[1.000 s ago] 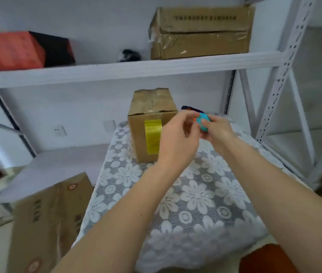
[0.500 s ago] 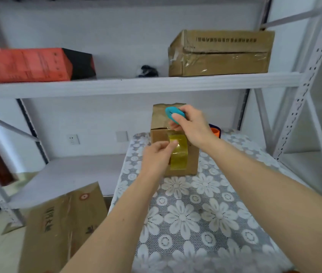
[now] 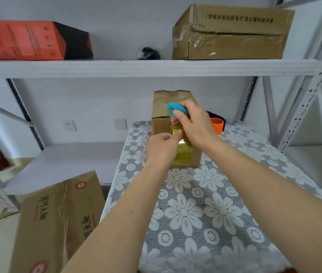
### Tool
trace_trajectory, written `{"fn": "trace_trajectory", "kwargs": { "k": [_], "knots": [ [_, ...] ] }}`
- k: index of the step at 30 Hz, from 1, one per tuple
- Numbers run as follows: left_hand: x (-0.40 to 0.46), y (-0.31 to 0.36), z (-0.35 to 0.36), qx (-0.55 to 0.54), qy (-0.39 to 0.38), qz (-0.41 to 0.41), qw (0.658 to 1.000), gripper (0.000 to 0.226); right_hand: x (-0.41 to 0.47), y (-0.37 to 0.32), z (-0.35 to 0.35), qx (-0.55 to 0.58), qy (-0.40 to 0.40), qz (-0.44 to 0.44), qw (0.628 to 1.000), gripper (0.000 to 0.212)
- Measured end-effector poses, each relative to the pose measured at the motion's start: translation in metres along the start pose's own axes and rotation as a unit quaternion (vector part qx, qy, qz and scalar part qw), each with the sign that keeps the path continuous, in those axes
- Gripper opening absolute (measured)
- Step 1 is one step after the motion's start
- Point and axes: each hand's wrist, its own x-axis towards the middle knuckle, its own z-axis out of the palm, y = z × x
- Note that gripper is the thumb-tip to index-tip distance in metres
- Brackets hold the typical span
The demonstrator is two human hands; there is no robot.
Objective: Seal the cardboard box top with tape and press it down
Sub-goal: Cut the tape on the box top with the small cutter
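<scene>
At the far left, on the upper shelf (image 3: 136,67), we see an orange-and-black carton (image 3: 24,40) lying on its side. Below it, a brown printed box (image 3: 57,219) leans on the floor beside the counter (image 3: 205,213), which is draped in a grey lace cloth with white flowers.

Moving right, our left hand (image 3: 163,148) reaches to the front face of the small cardboard box (image 3: 161,125) standing at the far end of the counter. Its grip is pinched, thumb and forefinger closed on the yellowish tape (image 3: 182,154) that runs down the box front.

Just right of it and slightly higher, our right hand (image 3: 194,127) sits at the box's top front edge, its grip clenched around a small turquoise cutter (image 3: 175,111), whose tip meets the tape near the flap seam. The box top looks crumpled and slightly raised.

Behind the right hand, an orange tape roll holder (image 3: 216,124) peeks out beside the box. Above, on the upper shelf, rest a small black object (image 3: 149,53) and a large taped cardboard box (image 3: 231,32). The perforated shelf upright (image 3: 311,91) stands at the far right.
</scene>
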Motion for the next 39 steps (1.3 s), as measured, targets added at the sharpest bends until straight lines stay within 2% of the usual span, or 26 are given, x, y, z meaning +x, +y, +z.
{"fn": "trace_trajectory", "kwargs": {
  "k": [3,6,8,16,21,24,30,39],
  "knots": [
    [0.0,0.002,0.001,0.001,0.007,-0.013,1.0,0.034,0.0,0.0,-0.001,-0.016,-0.01,-0.013,1.0,0.014],
    [0.0,0.003,0.002,0.0,0.006,-0.025,1.0,0.034,0.002,0.002,-0.007,0.051,-0.03,0.017,0.998,0.014],
    [0.0,0.003,0.002,-0.005,0.004,-0.029,1.0,0.033,0.003,0.005,-0.014,0.057,-0.026,0.029,0.998,0.014],
    [0.002,0.005,-0.006,-0.087,-0.035,-0.074,0.993,0.017,0.004,0.014,-0.021,-0.137,-0.051,-0.018,0.989,0.016],
    [0.006,0.011,-0.017,-0.168,-0.067,-0.095,0.979,0.013,0.009,0.007,-0.022,-0.156,-0.065,-0.015,0.986,0.017],
    [0.006,0.013,-0.02,-0.197,-0.089,-0.111,0.97,0.01,0.009,0.003,-0.025,-0.141,-0.076,-0.018,0.987,0.031],
    [0.009,0.014,-0.021,-0.196,-0.107,-0.116,0.968,0.009,0.014,0.002,-0.032,-0.176,-0.164,-0.003,0.971,0.035],
    [0.006,0.015,-0.019,-0.208,-0.122,-0.117,0.963,0.01,0.013,0.003,-0.025,-0.191,-0.116,-0.016,0.975,0.019]
  ]
}}
